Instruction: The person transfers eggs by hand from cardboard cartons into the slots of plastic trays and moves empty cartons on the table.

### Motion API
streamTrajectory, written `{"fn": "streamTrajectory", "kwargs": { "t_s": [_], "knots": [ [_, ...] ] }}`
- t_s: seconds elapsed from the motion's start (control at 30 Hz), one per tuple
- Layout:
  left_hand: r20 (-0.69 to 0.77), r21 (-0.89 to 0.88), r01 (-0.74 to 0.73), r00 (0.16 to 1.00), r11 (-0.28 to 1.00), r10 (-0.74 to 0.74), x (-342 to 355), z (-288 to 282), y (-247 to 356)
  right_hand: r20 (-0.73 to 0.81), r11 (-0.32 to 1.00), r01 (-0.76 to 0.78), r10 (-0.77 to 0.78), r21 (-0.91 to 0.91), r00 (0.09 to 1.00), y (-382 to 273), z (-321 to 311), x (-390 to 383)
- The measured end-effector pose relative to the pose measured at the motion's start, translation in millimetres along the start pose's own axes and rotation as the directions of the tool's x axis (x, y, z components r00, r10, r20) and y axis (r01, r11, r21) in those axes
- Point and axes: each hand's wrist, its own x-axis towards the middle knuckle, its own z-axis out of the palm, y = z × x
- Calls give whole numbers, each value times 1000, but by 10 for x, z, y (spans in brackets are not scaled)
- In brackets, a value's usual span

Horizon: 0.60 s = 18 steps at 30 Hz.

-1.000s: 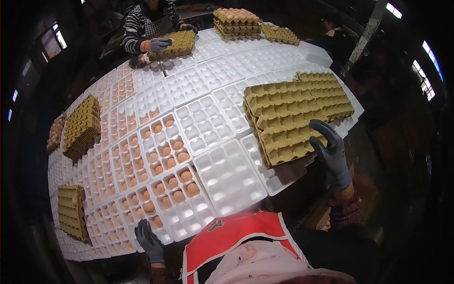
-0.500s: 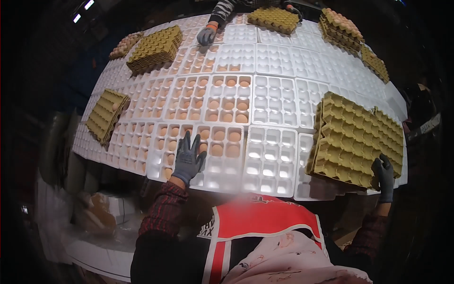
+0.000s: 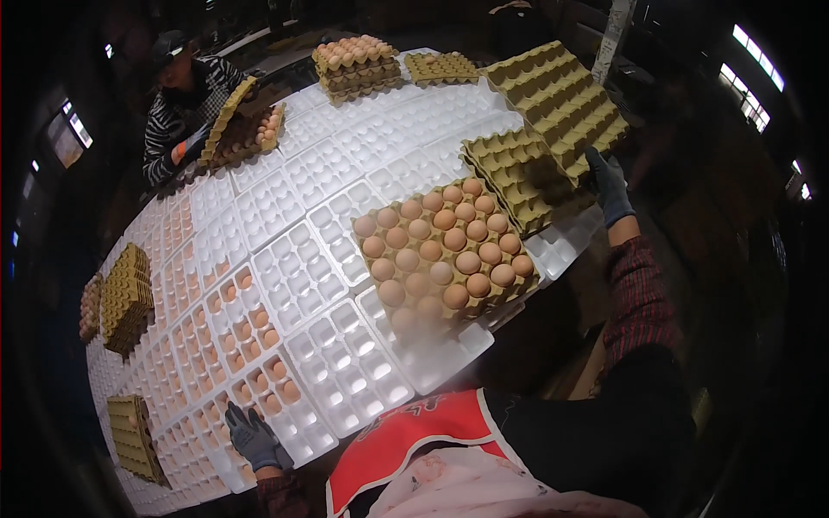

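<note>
My right hand [image 3: 610,186], in a grey glove, grips the near edge of an empty yellow-brown pulp egg tray [image 3: 557,104], holding it tilted at the far right. Below it lies another empty pulp tray [image 3: 509,173]. Beside that, a pulp tray [image 3: 507,296] full of brown eggs [image 3: 467,262] sits uncovered on the white foam trays. My left hand [image 3: 257,438], gloved too, rests with fingers spread over a foam tray [image 3: 306,436] partly filled with eggs. No object shows in it.
Empty white foam trays [image 3: 345,363] cover the middle of the table. Stacked pulp trays [image 3: 128,298] stand at the left, and an egg-topped stack [image 3: 358,86] at the far side. Across the table, a co-worker [image 3: 186,112] tilts up a pulp tray [image 3: 226,121] above eggs.
The view has swung to the right. My right hand has lifted an empty pulp tray up and away, and the tray full of eggs now shows. My left hand stays over the foam trays.
</note>
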Motion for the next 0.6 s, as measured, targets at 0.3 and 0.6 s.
{"fn": "streamTrajectory", "kwargs": {
  "t_s": [0.3, 0.6],
  "knots": [
    [-2, -590, -258, 948, 765, 319, -28, -326, 2140, 137, 807, 318, -289, -497, 947, 1533, 100, -372],
    [93, -326, -648, 703, 689, 705, -78, -237, 3369, 573, 562, 644, -330, -519, 750, 88, 199, -1102]
  ]
}}
